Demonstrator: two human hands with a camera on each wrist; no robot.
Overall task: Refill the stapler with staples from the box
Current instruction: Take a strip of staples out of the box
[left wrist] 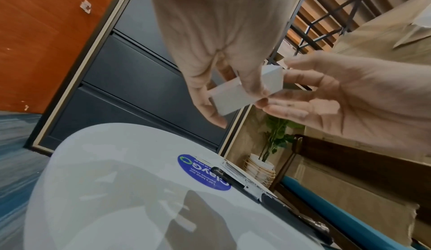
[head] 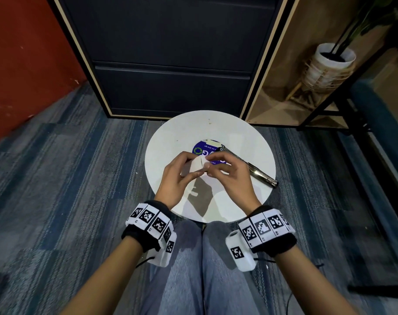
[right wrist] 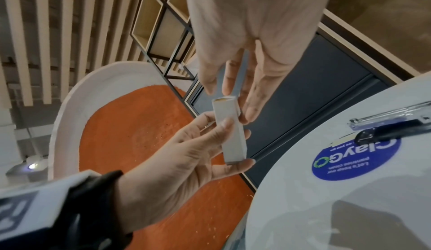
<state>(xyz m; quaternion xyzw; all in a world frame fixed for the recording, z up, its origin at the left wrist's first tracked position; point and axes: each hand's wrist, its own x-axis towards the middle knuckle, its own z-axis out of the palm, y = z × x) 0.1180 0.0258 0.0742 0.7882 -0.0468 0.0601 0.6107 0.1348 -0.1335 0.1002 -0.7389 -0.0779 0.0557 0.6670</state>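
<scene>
A small white staple box (head: 196, 166) is held above the round white table (head: 170, 142). My left hand (head: 189, 170) grips its body between thumb and fingers. My right hand (head: 212, 165) pinches the box's far end, where the flap stands open. In the right wrist view the box (right wrist: 229, 138) stands on end with its top open and something yellowish just inside; the right hand's fingertips (right wrist: 229, 90) touch that opening. The black and chrome stapler (head: 250, 165) lies swung open on the table to the right of both hands, touched by neither.
A round blue sticker (head: 201, 148) sits mid-table under the stapler's far end. A dark drawer cabinet (head: 170, 53) stands behind the table, a potted plant (head: 329, 64) and shelf frame to the right, an orange wall to the left. My knees are under the table's near edge.
</scene>
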